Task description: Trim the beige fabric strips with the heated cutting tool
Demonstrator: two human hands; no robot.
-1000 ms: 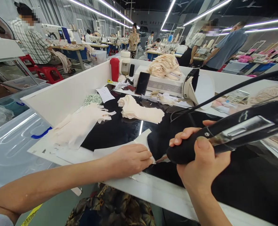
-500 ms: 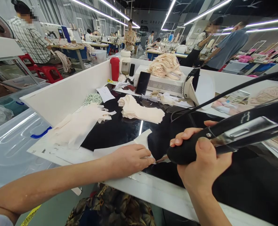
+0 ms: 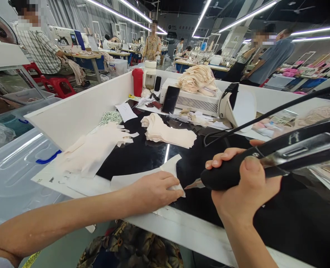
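My left hand (image 3: 156, 190) presses a pale fabric piece (image 3: 142, 178) against the black tabletop (image 3: 134, 154), fingers bent and close together over its right end. The piece lies partly hidden under that hand, with one corner turned up behind the fingers. My right hand (image 3: 245, 190) grips a thick black hand tool (image 3: 276, 154) with a silver panel, thumb on top and fingers round the far side. A narrow metallic tip (image 3: 195, 184) pokes out from the tool's rounded end, just right of the fabric. Which kind of tool it is, I cannot make out.
Stacks of cream fabric pieces lie behind (image 3: 169, 132) and at the left (image 3: 95, 149). A phone (image 3: 170, 99) leans on a white vented box (image 3: 192, 102); a red cup (image 3: 137, 82) stands beside. A black cable (image 3: 245, 125) crosses the right. Other people work beyond the low walls.
My right hand and the black tool have shifted slightly right, opening a small gap from the fabric. The tool's metallic tip shows more. My left hand stays on the fabric piece.
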